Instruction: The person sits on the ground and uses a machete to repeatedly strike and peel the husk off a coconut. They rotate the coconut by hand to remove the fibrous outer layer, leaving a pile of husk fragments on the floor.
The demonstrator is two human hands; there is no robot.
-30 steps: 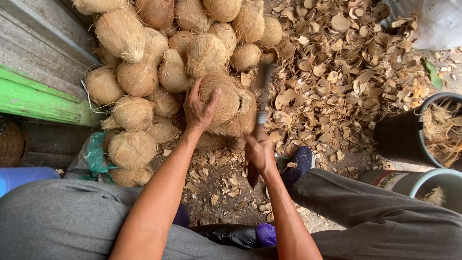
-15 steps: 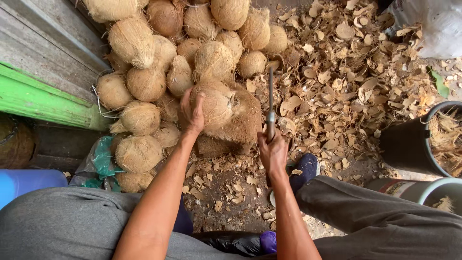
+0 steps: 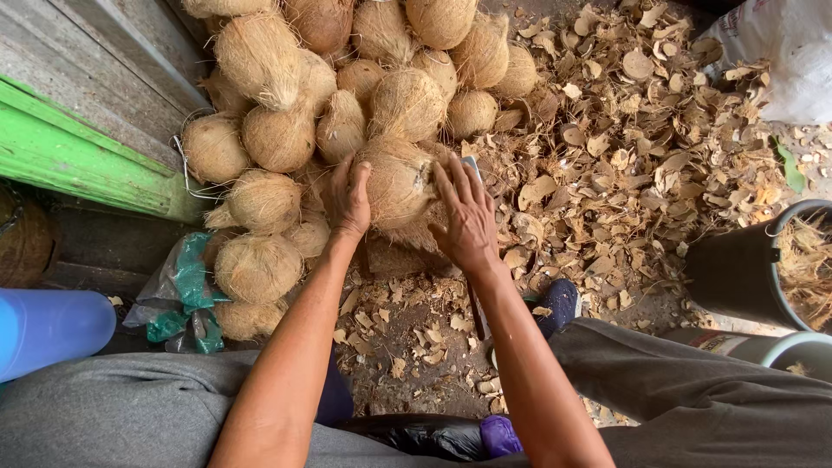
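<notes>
Presently both hands were on one husked coconut (image 3: 400, 180) at the near edge of the coconut pile (image 3: 286, 130), which lay on the ground against the grey wall (image 3: 113, 61). Left hand (image 3: 348, 198) cupped the nut's left side, fingers spread and pressed into the fibre. Right hand (image 3: 466, 212) lay flat on the right side, fingers splayed, not pinching anything. A thin blade tip (image 3: 471, 162) showed just beyond the right fingers; whether that hand touched it could not be told. Judgement: a good grip wants both palms opposed across the nut's widest part, so it cannot roll on the loose fibre. Shell chips (image 3: 624, 139) covered the ground to the right; a dark bucket (image 3: 732, 273) stood well apart.
</notes>
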